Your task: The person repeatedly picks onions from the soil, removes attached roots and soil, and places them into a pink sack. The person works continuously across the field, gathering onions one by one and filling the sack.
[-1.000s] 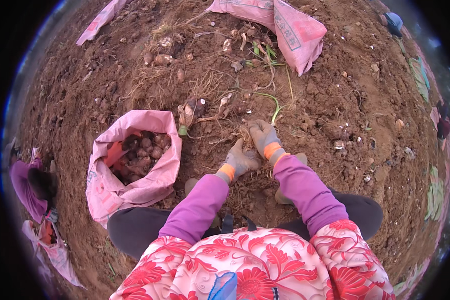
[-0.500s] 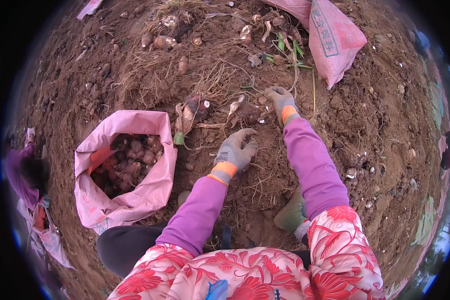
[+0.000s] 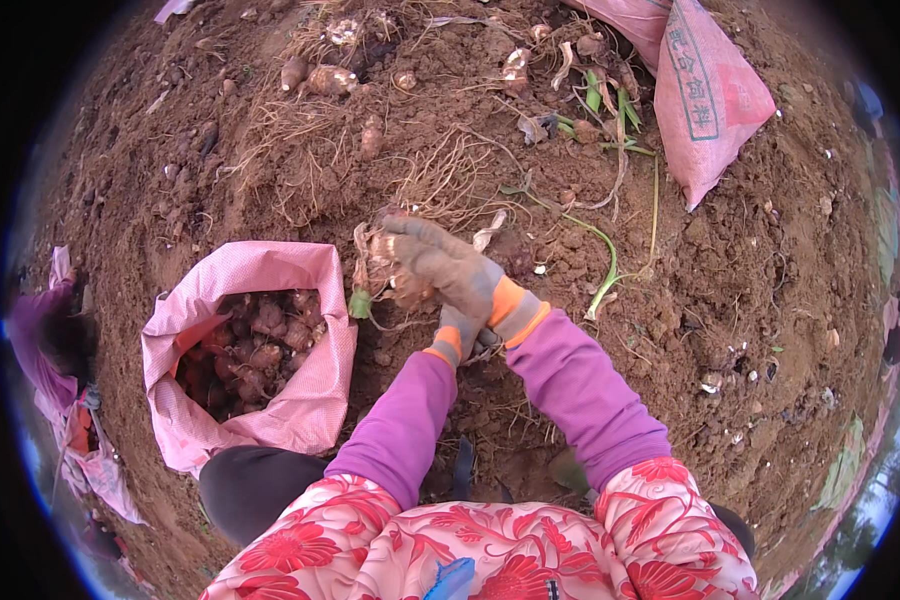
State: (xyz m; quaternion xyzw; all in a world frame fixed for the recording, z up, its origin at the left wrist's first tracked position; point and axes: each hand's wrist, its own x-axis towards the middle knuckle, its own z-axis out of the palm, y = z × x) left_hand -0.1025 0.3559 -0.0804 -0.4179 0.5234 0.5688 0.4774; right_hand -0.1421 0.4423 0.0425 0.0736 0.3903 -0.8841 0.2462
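My right hand (image 3: 450, 270), in a grey-brown glove with an orange cuff, reaches across to a clump of taro (image 3: 410, 288) with dry, papery leaf bases. Its fingers are pressed together and bent over the top of the clump. My left hand (image 3: 456, 328), in a matching glove, is tucked below the right one. Its fingers are mostly hidden, so their pose does not show. To the left stands a pink woven sack (image 3: 315, 405), its mouth rolled wide, holding many small brown taro corms (image 3: 260, 350). Thin roots (image 3: 445, 180) spread on the soil beyond my hands.
Another pink sack (image 3: 715, 100) lies at the far right, with cut green stalks (image 3: 610, 100) beside it. Loose corms (image 3: 330, 80) are scattered at the far left. A curved green stalk (image 3: 608, 270) lies right of my hands. Someone in purple (image 3: 45, 335) is at the left edge.
My right hand has swung left and nearer, onto the taro clump. My left hand has drawn back beneath it. A curved green stalk now lies near where the right hand was.
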